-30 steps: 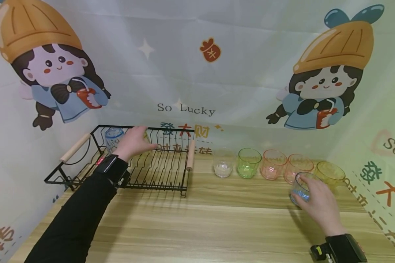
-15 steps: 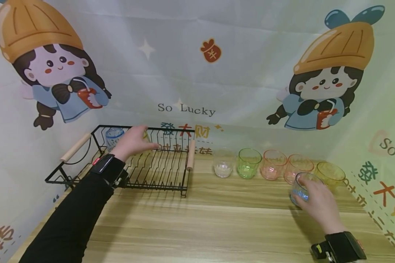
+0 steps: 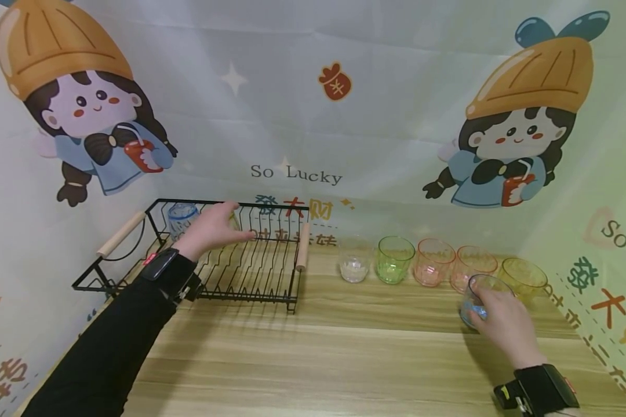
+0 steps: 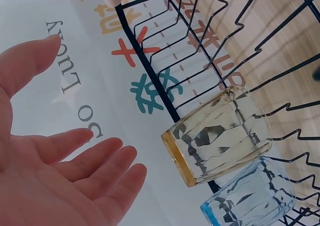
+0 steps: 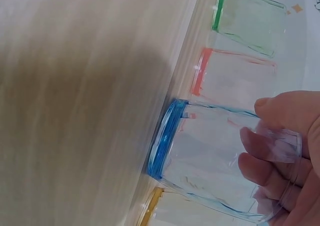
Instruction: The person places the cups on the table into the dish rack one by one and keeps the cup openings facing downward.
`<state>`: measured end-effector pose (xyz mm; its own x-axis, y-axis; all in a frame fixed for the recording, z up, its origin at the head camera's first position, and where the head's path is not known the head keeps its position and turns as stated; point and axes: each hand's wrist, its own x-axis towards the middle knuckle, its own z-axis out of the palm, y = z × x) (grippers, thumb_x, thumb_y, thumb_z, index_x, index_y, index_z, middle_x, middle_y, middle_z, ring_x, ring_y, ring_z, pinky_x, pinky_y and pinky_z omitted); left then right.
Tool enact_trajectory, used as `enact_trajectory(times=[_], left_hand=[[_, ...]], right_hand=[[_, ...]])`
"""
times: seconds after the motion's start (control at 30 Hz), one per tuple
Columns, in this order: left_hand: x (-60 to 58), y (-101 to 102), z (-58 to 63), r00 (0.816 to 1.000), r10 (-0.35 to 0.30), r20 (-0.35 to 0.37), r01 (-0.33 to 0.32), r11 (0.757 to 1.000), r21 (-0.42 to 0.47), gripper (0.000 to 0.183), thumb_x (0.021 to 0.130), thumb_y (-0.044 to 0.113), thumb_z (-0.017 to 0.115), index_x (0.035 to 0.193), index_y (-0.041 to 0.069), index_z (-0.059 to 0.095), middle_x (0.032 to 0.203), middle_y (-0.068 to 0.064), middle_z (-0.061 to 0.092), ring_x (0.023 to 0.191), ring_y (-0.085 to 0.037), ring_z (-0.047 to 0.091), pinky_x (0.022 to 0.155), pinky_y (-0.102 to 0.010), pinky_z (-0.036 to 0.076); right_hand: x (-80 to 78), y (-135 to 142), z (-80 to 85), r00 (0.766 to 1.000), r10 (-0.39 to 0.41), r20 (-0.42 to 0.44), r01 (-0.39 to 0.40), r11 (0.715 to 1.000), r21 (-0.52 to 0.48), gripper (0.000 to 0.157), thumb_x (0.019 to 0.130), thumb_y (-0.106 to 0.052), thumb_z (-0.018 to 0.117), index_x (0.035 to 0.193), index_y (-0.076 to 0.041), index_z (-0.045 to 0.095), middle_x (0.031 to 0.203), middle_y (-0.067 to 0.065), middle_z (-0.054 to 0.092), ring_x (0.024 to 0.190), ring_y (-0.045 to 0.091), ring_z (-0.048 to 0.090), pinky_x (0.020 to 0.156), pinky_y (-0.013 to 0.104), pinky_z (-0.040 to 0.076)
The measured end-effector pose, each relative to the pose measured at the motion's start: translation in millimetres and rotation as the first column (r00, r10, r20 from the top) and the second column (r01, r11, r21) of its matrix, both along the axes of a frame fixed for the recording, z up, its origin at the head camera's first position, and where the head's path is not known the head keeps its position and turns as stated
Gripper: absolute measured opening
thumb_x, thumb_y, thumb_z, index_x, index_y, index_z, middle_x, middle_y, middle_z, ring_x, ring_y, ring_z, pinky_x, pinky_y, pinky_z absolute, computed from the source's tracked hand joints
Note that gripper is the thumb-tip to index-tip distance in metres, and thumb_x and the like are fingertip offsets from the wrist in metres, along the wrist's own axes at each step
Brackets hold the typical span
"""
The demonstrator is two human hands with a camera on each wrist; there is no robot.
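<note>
My right hand (image 3: 506, 324) grips a blue-tinted drinking glass (image 5: 210, 158) near its rim, with the thumb on one side and the fingers showing through the glass wall. This glass stands upright in front of the row at the right. My left hand (image 3: 211, 229) is over the black wire dish rack (image 3: 250, 300), holding nothing, its thumb and fingers spread apart. Closest to its fingertips in the left wrist view is a yellow glass (image 4: 217, 136) in the rack; in the head view the hand mostly covers it. Beside that sits another blue glass (image 3: 181, 217).
Along the back right stand a clear glass (image 3: 354, 266), a green glass (image 3: 395, 263), two pink ones, the left pink glass (image 3: 433, 266) and right pink glass (image 3: 464, 269), and a yellow tumbler (image 3: 527, 275). The rack has wooden handles (image 3: 302, 249). A printed cloth (image 3: 287, 116) hangs behind.
Very little differs. My left forearm and wrist have shifted slightly to the left, while both hands and the glass stay where they were.
</note>
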<state>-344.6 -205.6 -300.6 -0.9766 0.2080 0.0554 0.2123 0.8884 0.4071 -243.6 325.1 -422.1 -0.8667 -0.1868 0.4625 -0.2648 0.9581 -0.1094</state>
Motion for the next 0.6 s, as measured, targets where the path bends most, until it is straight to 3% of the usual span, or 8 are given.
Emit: enact_trajectory(times=[0.23, 0.47, 0.6], left_hand=[[6.0, 5.0, -0.8, 1.000, -0.022, -0.010, 0.022, 1.000, 0.019, 0.086, 0.085, 0.041, 0.067, 0.147, -0.002, 0.025, 0.148, -0.027, 0.030, 0.135, -0.044, 0.029, 0.110, -0.059, 0.030], [12.5, 10.6, -3.4, 0.997, -0.066, -0.028, 0.068, 0.997, 0.041, 0.083, 0.086, 0.038, 0.066, 0.146, -0.002, 0.026, 0.147, -0.027, 0.032, 0.134, -0.044, 0.031, 0.111, -0.055, 0.031], [16.2, 12.2, -3.3, 0.996, -0.080, -0.031, 0.082, 0.995, 0.053, 0.082, 0.087, 0.036, 0.066, 0.147, -0.002, 0.026, 0.148, -0.027, 0.031, 0.135, -0.044, 0.029, 0.112, -0.054, 0.029]], right_hand=[[-0.7, -0.4, -1.2, 0.998, 0.000, -0.070, 0.004, 0.999, 0.048, 0.018, 0.073, -0.006, 0.074, 0.089, -0.003, 0.066, 0.069, 0.004, 0.066, 0.058, 0.023, 0.057, 0.056, 0.044, 0.047], [1.2, -3.1, -1.8, 0.990, 0.009, -0.139, 0.001, 0.997, 0.072, 0.034, 0.070, -0.006, 0.077, 0.102, 0.003, 0.067, 0.069, 0.007, 0.068, 0.056, 0.025, 0.058, 0.055, 0.045, 0.049], [3.2, -5.8, 0.6, 0.987, 0.015, -0.162, -0.004, 0.998, 0.065, 0.033, 0.070, -0.005, 0.076, 0.101, 0.004, 0.067, 0.069, 0.007, 0.068, 0.057, 0.026, 0.058, 0.058, 0.050, 0.049]])
